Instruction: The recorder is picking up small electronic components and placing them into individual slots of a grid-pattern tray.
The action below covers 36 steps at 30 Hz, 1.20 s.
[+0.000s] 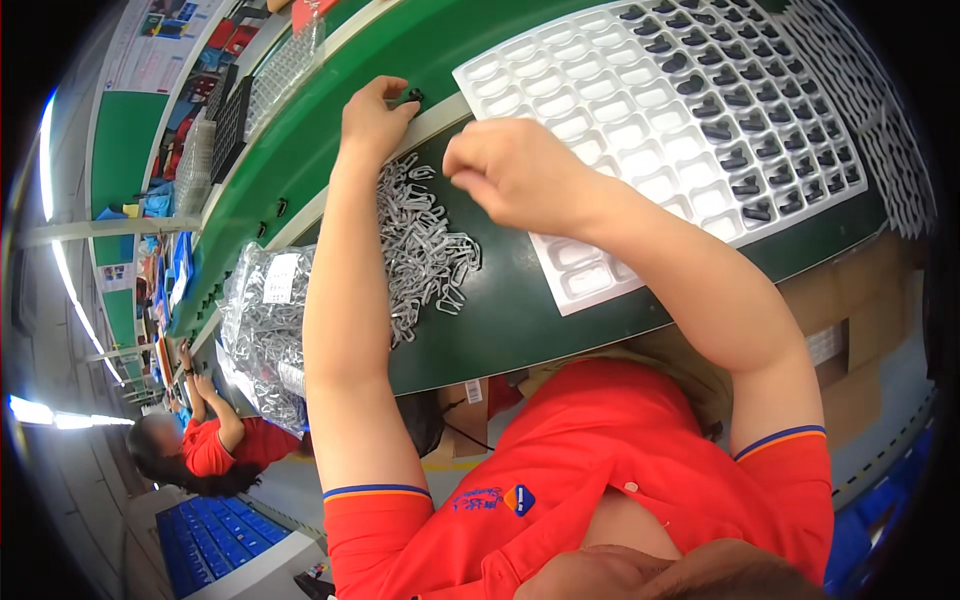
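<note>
My left hand (374, 122) reaches over the green belt edge, thumb and forefinger closed on a small black part (414, 96). My right hand (512, 172) hovers between the pile and the tray, its fingers curled together; whatever they hold is hidden. Below the hands lies a loose pile of grey wire-like clips (425, 245) on the dark green table. A white tray (560, 272) with rows of moulded pockets spreads to the right. Small black parts (735, 158) fill its right-hand pockets, while the visible pockets on its left hold none.
Left of my left forearm sits a clear plastic bag (262, 325) of clips. The green conveyor belt (290, 180) runs along the far side, carrying scattered black parts. Stacked trays (895, 130) stand at far right, above cardboard boxes (875, 345). A co-worker in red (225, 445) works at left.
</note>
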Motion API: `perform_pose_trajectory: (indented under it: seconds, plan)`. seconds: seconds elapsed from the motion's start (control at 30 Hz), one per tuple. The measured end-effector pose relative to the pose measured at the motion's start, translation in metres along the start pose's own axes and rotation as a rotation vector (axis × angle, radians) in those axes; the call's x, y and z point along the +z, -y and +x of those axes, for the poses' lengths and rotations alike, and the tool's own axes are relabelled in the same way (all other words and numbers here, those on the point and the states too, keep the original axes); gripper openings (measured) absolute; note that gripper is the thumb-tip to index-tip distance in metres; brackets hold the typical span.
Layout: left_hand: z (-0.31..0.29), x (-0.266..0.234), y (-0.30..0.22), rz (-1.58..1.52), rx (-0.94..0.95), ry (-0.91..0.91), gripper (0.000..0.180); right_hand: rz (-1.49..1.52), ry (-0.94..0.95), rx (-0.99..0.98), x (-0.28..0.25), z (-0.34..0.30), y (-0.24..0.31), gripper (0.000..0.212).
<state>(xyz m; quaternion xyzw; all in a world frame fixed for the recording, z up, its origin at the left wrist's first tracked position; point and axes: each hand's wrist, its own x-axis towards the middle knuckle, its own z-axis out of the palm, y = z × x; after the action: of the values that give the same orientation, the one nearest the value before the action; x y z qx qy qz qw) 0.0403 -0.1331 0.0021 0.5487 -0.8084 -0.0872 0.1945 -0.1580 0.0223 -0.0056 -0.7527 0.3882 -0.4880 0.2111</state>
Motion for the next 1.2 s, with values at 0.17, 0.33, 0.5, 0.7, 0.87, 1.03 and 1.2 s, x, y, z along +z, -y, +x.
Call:
perform_pose_trajectory:
  seconds: [0.17,0.33,0.5,0.7,0.87,1.03,1.2]
  plan:
    - [-0.07,-0.035,-0.029,-0.134,0.054,-0.027,0.027,-0.22,0.444,-0.104,0.018,-0.01,0.009,0.008]
    - [-0.097,-0.022,0.008,-0.008,0.172,-0.176,0.029,-0.188,0.359,-0.234,0.026,-0.022,0.018,0.006]
    - [-0.104,-0.014,0.003,-0.173,0.108,0.071,0.033,-0.205,0.553,-0.178,0.027,-0.02,0.014,0.009]
    - [-0.128,-0.028,-0.028,-0.171,0.202,0.188,0.031,-0.192,0.682,-0.08,0.019,-0.013,0.013,0.012]
    - [-0.13,-0.044,-0.038,-0.402,0.031,0.334,0.03,-0.128,0.576,-0.033,0.009,-0.01,0.01,0.01]
    - [-0.125,-0.039,-0.028,-0.283,0.06,0.057,0.029,0.0,0.544,0.063,-0.005,-0.001,0.017,0.012]
    - [-0.131,-0.03,-0.033,-0.257,0.162,0.165,0.027,0.039,0.559,0.108,-0.008,0.0,0.012,0.015]
